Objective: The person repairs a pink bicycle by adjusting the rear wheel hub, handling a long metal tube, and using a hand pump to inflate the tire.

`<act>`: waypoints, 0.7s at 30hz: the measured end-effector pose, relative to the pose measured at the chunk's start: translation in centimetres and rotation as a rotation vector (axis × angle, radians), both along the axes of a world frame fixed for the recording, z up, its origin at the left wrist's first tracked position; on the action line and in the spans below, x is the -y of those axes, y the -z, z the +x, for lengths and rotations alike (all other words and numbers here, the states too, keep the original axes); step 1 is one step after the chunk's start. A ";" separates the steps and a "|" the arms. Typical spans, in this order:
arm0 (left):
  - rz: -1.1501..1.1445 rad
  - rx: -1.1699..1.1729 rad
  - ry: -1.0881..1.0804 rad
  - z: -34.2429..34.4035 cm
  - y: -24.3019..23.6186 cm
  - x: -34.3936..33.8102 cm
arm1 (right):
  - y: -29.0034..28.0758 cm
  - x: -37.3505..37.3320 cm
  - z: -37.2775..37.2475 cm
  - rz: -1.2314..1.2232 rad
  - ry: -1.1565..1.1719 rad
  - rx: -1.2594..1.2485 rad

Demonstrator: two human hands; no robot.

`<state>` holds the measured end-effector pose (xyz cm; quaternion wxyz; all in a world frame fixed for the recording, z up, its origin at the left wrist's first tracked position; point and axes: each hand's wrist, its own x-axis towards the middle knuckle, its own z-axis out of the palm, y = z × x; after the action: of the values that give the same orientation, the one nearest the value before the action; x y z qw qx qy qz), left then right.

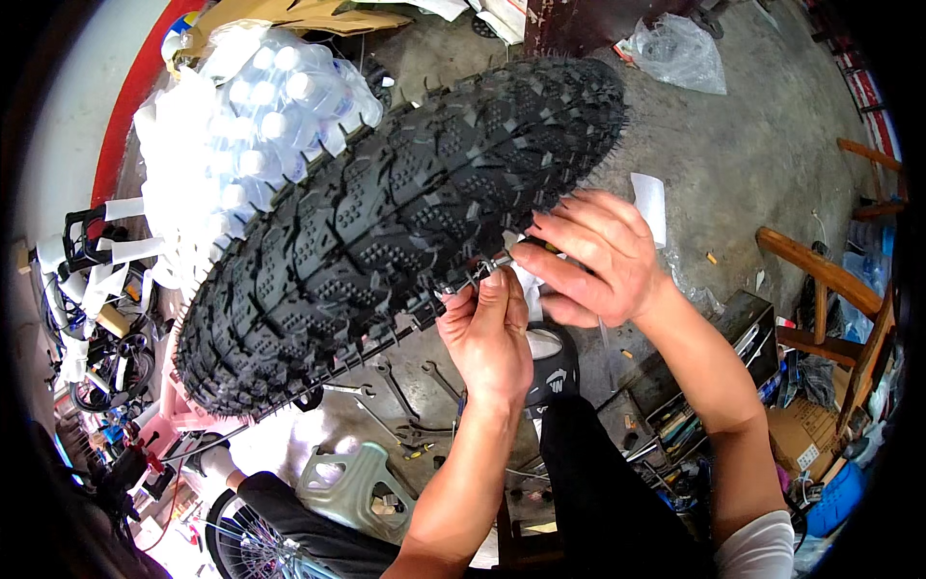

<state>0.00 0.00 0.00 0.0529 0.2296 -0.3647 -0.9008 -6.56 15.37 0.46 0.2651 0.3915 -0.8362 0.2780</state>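
Note:
A bicycle wheel with a black knobbly tyre (405,207) stands slanted in front of me, its tread toward me. My left hand (485,343) is below the tyre's near side, thumb and fingers pinched at a small shiny metal part (489,266) by the middle of the wheel. Close on the right, my right hand (603,253) has its fingers curled and bunched toward that same part. What the right fingers hold, if anything, is hidden by the hand and the tyre.
A plastic bag of bottles (260,121) lies behind the wheel. Several wrenches (394,388) lie on the floor beneath, near a pale plastic stool (359,487). A wooden frame (820,265) and an open toolbox (719,362) are at the right. Bicycle parts (101,338) crowd the left.

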 end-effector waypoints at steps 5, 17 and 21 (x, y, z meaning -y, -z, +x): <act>-0.003 0.097 -0.026 0.0 -1.4 -0.6 | 0.0 0.2 0.6 -0.037 0.027 0.047; 0.000 0.025 0.047 -1.1 -0.3 0.2 | -1.7 1.1 0.7 -0.042 0.049 0.036; -0.019 0.082 0.071 -0.9 -0.3 0.5 | -2.5 1.6 1.1 -0.057 0.034 0.069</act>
<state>-0.88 -0.51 0.30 0.0082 0.2529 -0.3828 -0.8885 -5.43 13.77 2.97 0.2519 0.3598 -0.8429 0.3107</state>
